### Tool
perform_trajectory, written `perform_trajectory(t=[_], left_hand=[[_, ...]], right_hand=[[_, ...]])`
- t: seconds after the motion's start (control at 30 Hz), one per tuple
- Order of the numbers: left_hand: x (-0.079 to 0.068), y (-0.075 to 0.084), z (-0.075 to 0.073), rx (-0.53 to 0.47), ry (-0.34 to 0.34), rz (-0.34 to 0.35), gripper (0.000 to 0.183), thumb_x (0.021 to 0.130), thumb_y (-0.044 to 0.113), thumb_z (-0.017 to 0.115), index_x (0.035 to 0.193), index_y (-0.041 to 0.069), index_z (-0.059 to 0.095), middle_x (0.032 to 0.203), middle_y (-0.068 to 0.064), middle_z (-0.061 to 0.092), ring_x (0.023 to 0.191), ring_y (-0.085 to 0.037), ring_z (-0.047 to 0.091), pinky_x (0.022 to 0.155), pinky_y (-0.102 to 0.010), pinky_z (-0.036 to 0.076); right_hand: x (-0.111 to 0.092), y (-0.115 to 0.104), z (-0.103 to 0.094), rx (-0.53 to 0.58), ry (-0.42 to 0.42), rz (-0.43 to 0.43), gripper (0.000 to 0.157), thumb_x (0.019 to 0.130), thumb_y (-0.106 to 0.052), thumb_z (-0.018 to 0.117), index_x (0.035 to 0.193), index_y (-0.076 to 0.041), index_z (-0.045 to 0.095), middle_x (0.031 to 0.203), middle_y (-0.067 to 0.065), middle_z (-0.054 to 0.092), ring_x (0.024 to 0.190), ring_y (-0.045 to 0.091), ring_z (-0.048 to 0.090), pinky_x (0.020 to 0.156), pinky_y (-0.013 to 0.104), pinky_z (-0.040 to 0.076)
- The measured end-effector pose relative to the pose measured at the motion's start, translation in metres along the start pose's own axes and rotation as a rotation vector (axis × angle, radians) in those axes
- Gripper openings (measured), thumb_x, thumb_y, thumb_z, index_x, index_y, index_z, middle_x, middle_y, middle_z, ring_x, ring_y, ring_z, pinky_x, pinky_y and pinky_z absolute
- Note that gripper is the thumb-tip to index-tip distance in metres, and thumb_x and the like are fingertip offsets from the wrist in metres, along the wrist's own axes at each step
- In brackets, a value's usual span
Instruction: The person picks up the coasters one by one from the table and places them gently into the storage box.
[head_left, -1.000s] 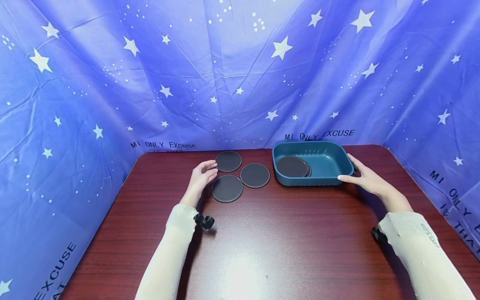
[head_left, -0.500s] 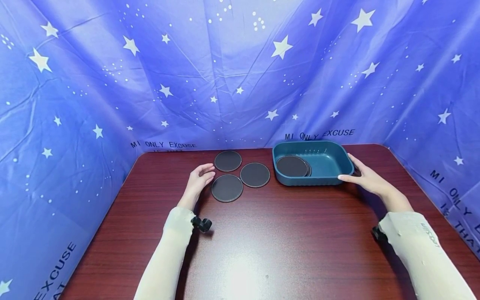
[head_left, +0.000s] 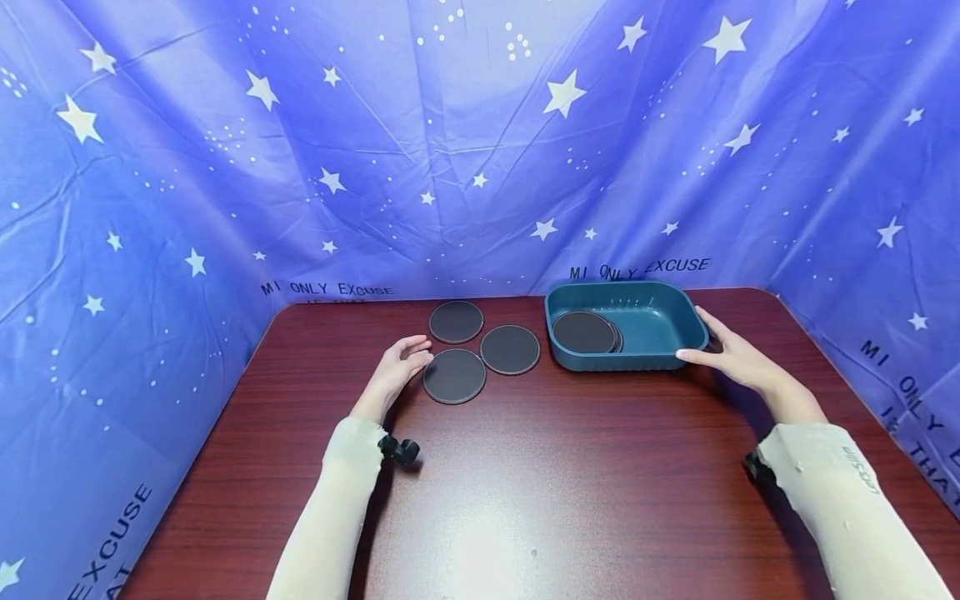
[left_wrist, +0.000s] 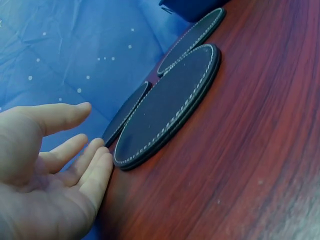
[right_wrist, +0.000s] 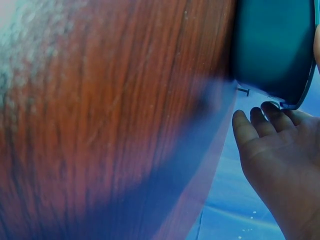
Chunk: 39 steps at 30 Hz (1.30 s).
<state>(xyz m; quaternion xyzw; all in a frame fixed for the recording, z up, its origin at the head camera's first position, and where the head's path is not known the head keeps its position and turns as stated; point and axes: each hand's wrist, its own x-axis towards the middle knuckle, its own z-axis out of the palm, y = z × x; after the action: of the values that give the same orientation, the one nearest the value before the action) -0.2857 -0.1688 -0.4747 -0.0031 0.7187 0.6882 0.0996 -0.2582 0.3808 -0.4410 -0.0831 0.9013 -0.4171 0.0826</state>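
Three round black coasters with pale stitched edges lie on the table: a near one (head_left: 454, 377), a back one (head_left: 456, 322) and a right one (head_left: 511, 349). My left hand (head_left: 396, 367) is just left of them, thumb apart from the loosely extended fingers, with nothing held. In the left wrist view its fingertips are right at the edge of the near coaster (left_wrist: 165, 110). A teal plastic bin (head_left: 663, 329) has overlapping black coasters (head_left: 583, 332) at its left end. My right hand (head_left: 738, 362) holds the bin's right end, thumb at the front corner, fingers along the outside.
The dark red wooden table (head_left: 600, 467) reaches back to a blue star-printed curtain (head_left: 480, 150), which also closes off both sides. The bin stands close to the table's back edge. Black wrist mounts show at both cuffs.
My left hand has drawn back slightly left and toward me from the back coaster, now beside the near coaster. My right hand, the bin and the coasters have stayed put.
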Motion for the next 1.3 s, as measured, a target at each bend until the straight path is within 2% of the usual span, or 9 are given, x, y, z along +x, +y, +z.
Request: perform_trajectory(t=[0.1,0.17,0.33,0.47,0.63,0.87,1.0,1.2,1.3], left_hand=[[0.001,-0.001,-0.003,0.034,-0.034,0.006,0.061,0.094,-0.003,0.059,0.149,-0.006,0.033,0.153,-0.027,0.04,0.144,-0.035,0.04,0.109,-0.021,0.045],[0.002,-0.002,-0.005,0.051,-0.072,0.024,0.065,0.092,-0.005,0.06,0.15,-0.007,0.03,0.154,-0.028,0.038,0.145,-0.036,0.037,0.113,-0.025,0.043],[0.002,-0.007,-0.01,0.077,-0.171,0.096,0.073,0.088,-0.009,0.062,0.15,-0.01,0.024,0.155,-0.031,0.032,0.147,-0.041,0.031,0.125,-0.042,0.027],[0.0,-0.011,-0.012,0.121,-0.215,0.142,0.078,0.086,-0.009,0.066,0.151,-0.009,0.023,0.156,-0.031,0.031,0.148,-0.042,0.028,0.126,-0.044,0.023],[-0.001,-0.012,-0.012,0.205,-0.267,0.196,0.085,0.084,-0.008,0.071,0.152,-0.008,0.021,0.157,-0.03,0.029,0.148,-0.043,0.025,0.127,-0.047,0.02],[-0.007,-0.009,-0.007,0.409,-0.29,0.237,0.092,0.082,0.001,0.078,0.154,-0.004,0.02,0.158,-0.026,0.027,0.149,-0.041,0.025,0.127,-0.05,0.02],[-0.008,-0.009,-0.005,0.516,-0.296,0.25,0.095,0.079,0.008,0.082,0.153,-0.001,0.024,0.157,-0.024,0.025,0.147,-0.043,0.027,0.125,-0.053,0.024],[-0.008,-0.012,-0.004,0.668,-0.251,0.304,0.095,0.076,0.015,0.086,0.151,0.002,0.031,0.155,-0.021,0.032,0.14,-0.04,0.034,0.118,-0.054,0.034],[-0.01,-0.013,-0.003,0.732,-0.236,0.307,0.097,0.075,0.022,0.087,0.152,0.003,0.031,0.154,-0.02,0.035,0.139,-0.039,0.033,0.116,-0.056,0.035]], right_hand=[[-0.001,0.0,-0.001,0.001,0.0,0.005,0.095,0.099,-0.026,0.063,0.16,-0.012,-0.008,0.163,0.032,0.009,0.142,0.054,0.026,0.112,0.067,0.03],[-0.001,0.0,-0.001,0.007,-0.001,0.006,0.095,0.098,-0.026,0.063,0.16,-0.012,-0.008,0.163,0.032,0.009,0.142,0.054,0.026,0.112,0.069,0.029],[0.0,0.0,0.0,0.003,0.002,-0.002,0.095,0.099,-0.025,0.063,0.16,-0.013,-0.008,0.163,0.032,0.01,0.141,0.054,0.027,0.111,0.07,0.029],[0.0,0.0,0.0,-0.007,0.003,-0.006,0.094,0.099,-0.024,0.062,0.16,-0.013,-0.007,0.163,0.031,0.011,0.141,0.052,0.028,0.111,0.067,0.031],[-0.001,-0.002,0.0,0.019,-0.005,0.004,0.095,0.099,-0.024,0.062,0.16,-0.012,-0.009,0.163,0.032,0.007,0.143,0.055,0.023,0.111,0.072,0.027],[-0.001,-0.003,-0.001,0.022,-0.007,0.019,0.096,0.098,-0.025,0.063,0.16,-0.011,-0.01,0.163,0.032,0.005,0.143,0.057,0.02,0.111,0.074,0.024],[-0.001,-0.003,-0.001,0.026,-0.008,0.016,0.096,0.098,-0.025,0.063,0.16,-0.011,-0.01,0.163,0.032,0.005,0.143,0.057,0.021,0.112,0.073,0.024],[-0.001,-0.002,-0.001,0.016,-0.009,0.007,0.094,0.099,-0.025,0.062,0.16,-0.013,-0.009,0.163,0.03,0.008,0.143,0.054,0.024,0.114,0.064,0.03],[-0.001,-0.001,0.0,0.01,-0.008,0.007,0.094,0.099,-0.025,0.062,0.16,-0.013,-0.009,0.164,0.03,0.008,0.143,0.054,0.024,0.114,0.063,0.031]])
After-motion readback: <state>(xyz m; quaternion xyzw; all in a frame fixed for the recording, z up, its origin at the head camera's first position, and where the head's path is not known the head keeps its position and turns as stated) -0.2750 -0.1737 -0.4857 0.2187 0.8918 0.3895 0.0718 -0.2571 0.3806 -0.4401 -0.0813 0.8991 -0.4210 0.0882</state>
